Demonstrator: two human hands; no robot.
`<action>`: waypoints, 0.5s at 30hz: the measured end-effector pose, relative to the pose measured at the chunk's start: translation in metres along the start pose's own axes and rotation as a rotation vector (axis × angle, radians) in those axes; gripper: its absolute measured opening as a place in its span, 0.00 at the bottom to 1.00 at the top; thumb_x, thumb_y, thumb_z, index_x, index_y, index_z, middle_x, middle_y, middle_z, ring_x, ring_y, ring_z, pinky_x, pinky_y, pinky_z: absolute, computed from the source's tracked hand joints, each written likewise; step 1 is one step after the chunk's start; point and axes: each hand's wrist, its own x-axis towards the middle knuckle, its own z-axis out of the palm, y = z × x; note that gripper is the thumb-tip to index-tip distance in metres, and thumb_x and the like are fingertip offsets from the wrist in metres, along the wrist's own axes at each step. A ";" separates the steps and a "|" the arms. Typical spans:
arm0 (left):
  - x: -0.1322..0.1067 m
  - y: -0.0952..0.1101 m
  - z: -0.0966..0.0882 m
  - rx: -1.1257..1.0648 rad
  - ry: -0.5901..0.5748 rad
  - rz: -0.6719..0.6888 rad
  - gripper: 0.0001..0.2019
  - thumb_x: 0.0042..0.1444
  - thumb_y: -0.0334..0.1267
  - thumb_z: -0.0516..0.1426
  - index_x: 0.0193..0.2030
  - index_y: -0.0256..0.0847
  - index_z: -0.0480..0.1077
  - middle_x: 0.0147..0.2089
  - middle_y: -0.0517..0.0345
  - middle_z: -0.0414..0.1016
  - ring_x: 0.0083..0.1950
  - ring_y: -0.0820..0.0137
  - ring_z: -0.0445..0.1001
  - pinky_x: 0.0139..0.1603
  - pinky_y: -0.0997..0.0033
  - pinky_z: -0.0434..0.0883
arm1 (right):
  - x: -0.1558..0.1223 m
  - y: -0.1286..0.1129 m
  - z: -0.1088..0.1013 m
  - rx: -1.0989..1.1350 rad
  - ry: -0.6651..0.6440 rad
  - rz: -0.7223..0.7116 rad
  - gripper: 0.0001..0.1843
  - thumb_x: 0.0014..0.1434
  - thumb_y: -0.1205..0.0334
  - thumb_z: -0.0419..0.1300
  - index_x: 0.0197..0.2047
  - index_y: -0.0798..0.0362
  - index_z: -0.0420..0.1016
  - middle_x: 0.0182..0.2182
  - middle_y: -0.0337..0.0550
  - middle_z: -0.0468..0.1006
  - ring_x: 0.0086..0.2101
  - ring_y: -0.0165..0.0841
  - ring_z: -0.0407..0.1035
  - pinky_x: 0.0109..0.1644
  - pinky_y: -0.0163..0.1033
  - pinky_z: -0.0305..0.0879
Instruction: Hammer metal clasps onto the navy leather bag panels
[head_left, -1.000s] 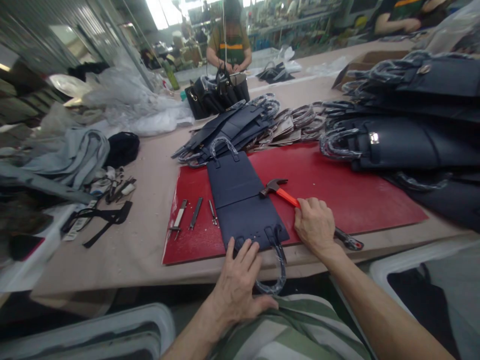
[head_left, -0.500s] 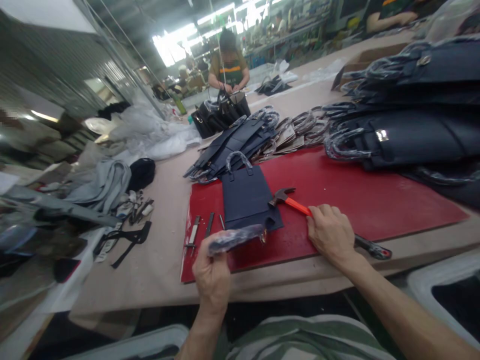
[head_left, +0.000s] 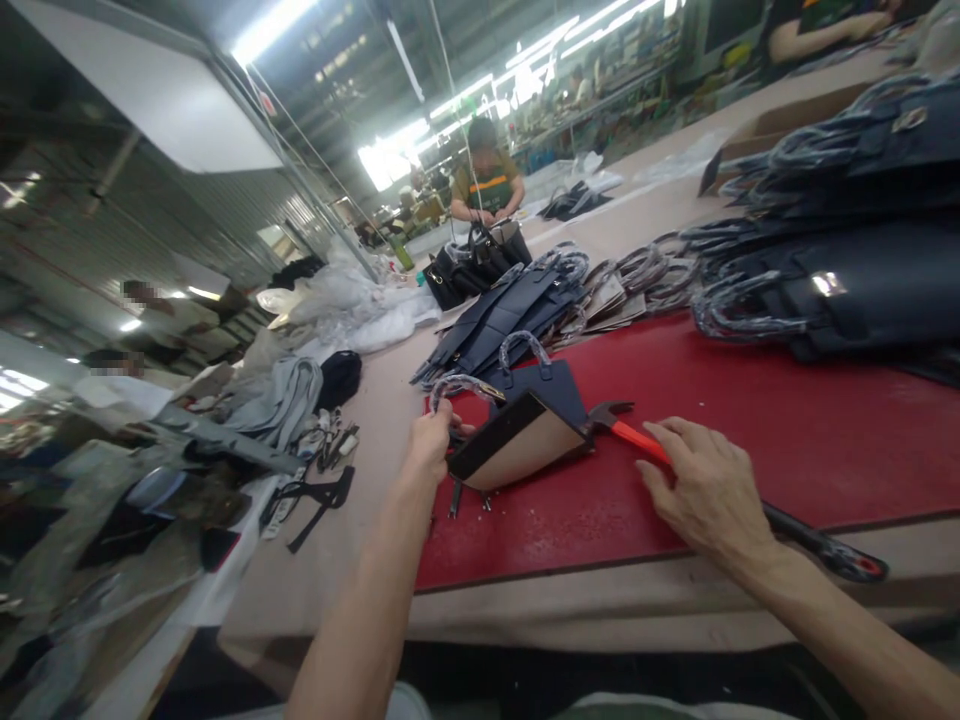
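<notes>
My left hand [head_left: 433,440] is closed on a handbag panel [head_left: 517,450] by its plastic-wrapped handle. The panel is tilted, with its beige side and black strip facing me. Behind it, partly hidden, a navy bag panel [head_left: 559,385] with an upright wrapped handle lies on the red mat [head_left: 600,530]. A claw hammer [head_left: 637,437] with an orange and black handle rests beside that panel. Over the middle of the hammer's handle is my right hand [head_left: 705,485], its thumb and fingers apart. Slim metal tools [head_left: 455,498] are partly covered by the held panel.
Navy bag panels [head_left: 495,310] are piled behind the mat, next to brown wrapped handles [head_left: 645,275]. Large stacked navy bags [head_left: 862,290] stand at the right. Black straps [head_left: 322,500] lie on the left of the table. Across it, a co-worker [head_left: 487,180] handles black bags [head_left: 476,260].
My left hand has turned the held panel so its beige side shows, and moved over the slim tools. My right hand's fingers have loosened from the hammer handle. The view has swung left.
</notes>
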 end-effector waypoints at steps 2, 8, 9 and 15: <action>0.022 0.005 0.007 0.058 0.013 -0.071 0.21 0.65 0.49 0.55 0.25 0.37 0.66 0.18 0.59 0.70 0.20 0.73 0.70 0.26 0.75 0.66 | 0.003 -0.002 0.004 -0.051 -0.122 -0.024 0.19 0.63 0.60 0.59 0.55 0.56 0.71 0.47 0.53 0.75 0.43 0.44 0.68 0.44 0.44 0.59; 0.070 -0.010 0.026 0.155 0.036 -0.189 0.18 0.65 0.46 0.58 0.28 0.35 0.69 0.20 0.64 0.67 0.18 0.75 0.64 0.24 0.74 0.64 | 0.005 0.019 0.017 -0.189 -0.231 -0.045 0.09 0.65 0.67 0.55 0.46 0.57 0.75 0.33 0.49 0.72 0.34 0.42 0.65 0.36 0.41 0.56; 0.075 -0.014 0.027 0.157 0.034 -0.201 0.17 0.65 0.46 0.59 0.30 0.35 0.70 0.21 0.65 0.68 0.19 0.76 0.65 0.25 0.74 0.66 | 0.005 0.023 0.018 -0.206 -0.213 -0.045 0.08 0.65 0.67 0.55 0.44 0.57 0.75 0.32 0.49 0.71 0.34 0.42 0.65 0.36 0.41 0.55; 0.084 -0.029 0.023 0.107 0.012 -0.245 0.17 0.65 0.47 0.58 0.31 0.34 0.70 0.23 0.63 0.69 0.21 0.75 0.67 0.27 0.73 0.69 | 0.004 0.026 0.014 -0.340 -0.155 0.005 0.08 0.66 0.66 0.53 0.40 0.56 0.73 0.30 0.51 0.69 0.33 0.44 0.64 0.33 0.42 0.52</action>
